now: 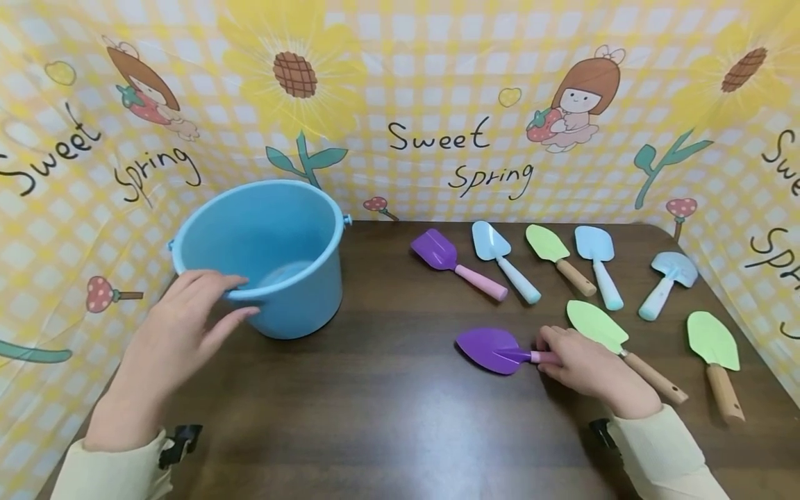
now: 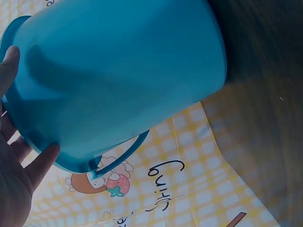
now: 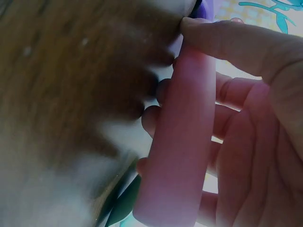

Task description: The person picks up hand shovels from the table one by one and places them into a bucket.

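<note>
A blue bucket [image 1: 300,305] stands on the left side of the table. My left hand [image 1: 178,330] holds its near rim, fingers over the edge and thumb outside; the left wrist view shows the bucket's wall [image 2: 128,71] and handle beside the fingers. My right hand [image 1: 581,364] grips a purple trowel [image 1: 494,351] by its pink handle [image 3: 175,137], the thumb pressing along one side and the fingers curled round the other. The trowel's blade points left, over the middle of the table. Just behind the right hand lies a green trowel [image 1: 596,326] with a wooden handle.
Along the back lie a purple shovel [image 1: 437,250], a light-blue trowel [image 1: 490,239], a green trowel [image 1: 546,243], a blue shovel [image 1: 595,243] and a blue rounded scoop [image 1: 675,267]. Another green trowel [image 1: 714,340] lies far right. Printed cloth [image 1: 431,76] walls the table.
</note>
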Demonstrator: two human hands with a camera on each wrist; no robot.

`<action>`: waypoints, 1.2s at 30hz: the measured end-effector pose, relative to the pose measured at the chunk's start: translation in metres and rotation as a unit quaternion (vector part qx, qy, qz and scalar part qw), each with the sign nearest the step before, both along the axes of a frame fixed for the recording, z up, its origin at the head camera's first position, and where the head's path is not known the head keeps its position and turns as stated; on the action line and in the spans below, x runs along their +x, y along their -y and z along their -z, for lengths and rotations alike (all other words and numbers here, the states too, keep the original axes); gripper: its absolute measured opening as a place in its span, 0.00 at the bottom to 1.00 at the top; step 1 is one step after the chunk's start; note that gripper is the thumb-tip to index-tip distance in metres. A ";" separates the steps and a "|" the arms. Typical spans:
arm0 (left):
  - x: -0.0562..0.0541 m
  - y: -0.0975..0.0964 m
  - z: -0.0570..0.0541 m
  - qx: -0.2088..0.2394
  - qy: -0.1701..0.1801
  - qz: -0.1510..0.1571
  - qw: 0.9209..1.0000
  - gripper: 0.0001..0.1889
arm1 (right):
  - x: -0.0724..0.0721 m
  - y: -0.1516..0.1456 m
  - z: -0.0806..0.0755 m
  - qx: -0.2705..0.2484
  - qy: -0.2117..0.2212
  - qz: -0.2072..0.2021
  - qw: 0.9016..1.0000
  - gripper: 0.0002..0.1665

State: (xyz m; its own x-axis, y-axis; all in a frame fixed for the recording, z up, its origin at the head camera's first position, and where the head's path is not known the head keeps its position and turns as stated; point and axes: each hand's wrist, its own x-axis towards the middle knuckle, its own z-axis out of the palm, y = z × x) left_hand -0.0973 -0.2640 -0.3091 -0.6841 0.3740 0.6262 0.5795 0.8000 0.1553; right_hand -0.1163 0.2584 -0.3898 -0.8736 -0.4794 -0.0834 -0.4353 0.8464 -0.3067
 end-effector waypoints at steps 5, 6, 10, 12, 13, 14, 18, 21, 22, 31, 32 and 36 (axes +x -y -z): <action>-0.001 0.000 0.001 0.000 -0.004 0.011 1.000 0.30 | -0.002 0.000 -0.001 -0.007 0.034 0.001 0.999 0.10; 0.000 0.000 0.002 0.001 -0.005 0.011 1.000 0.30 | -0.002 -0.001 -0.001 -0.008 0.039 0.002 0.999 0.10; 0.001 0.000 0.002 0.003 -0.004 0.005 1.000 0.30 | -0.003 -0.001 -0.001 -0.013 0.061 0.005 0.998 0.09; 0.001 0.001 0.002 0.003 -0.002 0.002 1.000 0.25 | -0.004 -0.001 -0.002 -0.013 0.068 0.006 0.998 0.09; 0.001 0.001 0.002 0.003 0.000 0.001 1.000 0.21 | -0.005 -0.002 -0.003 -0.013 0.073 0.007 0.997 0.09; 0.001 0.001 0.002 0.003 0.000 0.001 1.000 0.18 | -0.005 -0.002 -0.004 -0.014 0.077 0.007 0.997 0.09; 0.001 0.000 0.000 0.006 -0.002 0.003 1.000 0.14 | -0.010 -0.004 -0.009 -0.021 0.097 0.003 0.995 0.08; 0.003 0.000 -0.002 0.006 -0.003 0.002 1.000 0.11 | -0.016 -0.007 -0.013 -0.028 0.122 0.000 0.992 0.08; 0.004 0.000 -0.002 0.006 -0.002 0.001 1.000 0.10 | -0.018 -0.007 -0.015 -0.034 0.140 0.003 0.990 0.07; 0.004 -0.001 -0.001 0.016 -0.015 0.012 1.000 0.28 | -0.030 -0.012 -0.021 -0.086 0.320 0.064 0.941 0.09; 0.005 -0.002 -0.001 0.016 -0.016 0.013 1.000 0.28 | -0.031 -0.014 -0.021 -0.084 0.328 0.061 0.939 0.10; 0.007 -0.004 -0.002 0.010 -0.012 0.016 1.000 0.28 | -0.036 -0.019 -0.022 -0.082 0.357 0.042 0.929 0.12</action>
